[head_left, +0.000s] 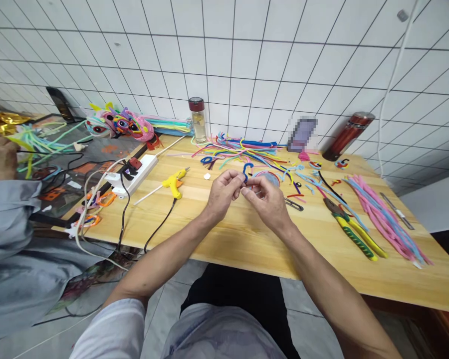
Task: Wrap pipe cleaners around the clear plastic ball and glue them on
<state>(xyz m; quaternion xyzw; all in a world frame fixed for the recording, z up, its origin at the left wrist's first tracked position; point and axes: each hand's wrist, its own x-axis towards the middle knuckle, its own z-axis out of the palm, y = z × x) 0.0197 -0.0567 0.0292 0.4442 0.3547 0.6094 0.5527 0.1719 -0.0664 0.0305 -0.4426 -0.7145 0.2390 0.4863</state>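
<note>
A dark blue pipe cleaner (248, 167), bent into a hook at its upper end, stands up between my fingertips over the table. My left hand (223, 193) pinches its lower part between thumb and forefinger. Close against it, my right hand (267, 200) has its fingers curled and its fingertips at the same lower part; the exact grip is partly hidden. Behind the right hand lies a round clear container (272, 178), partly covered. A yellow glue gun (173, 184) with a white glue stick rests left of my hands.
Loose coloured pipe cleaners (243, 149) lie at the back. Green-and-yellow pliers (353, 232), a pink and blue bundle (387, 219) and a red thermos (347, 135) are on the right. A glass bottle (199, 122), power strip (136, 175) and cords stand left, beside another person's sleeve (13, 214).
</note>
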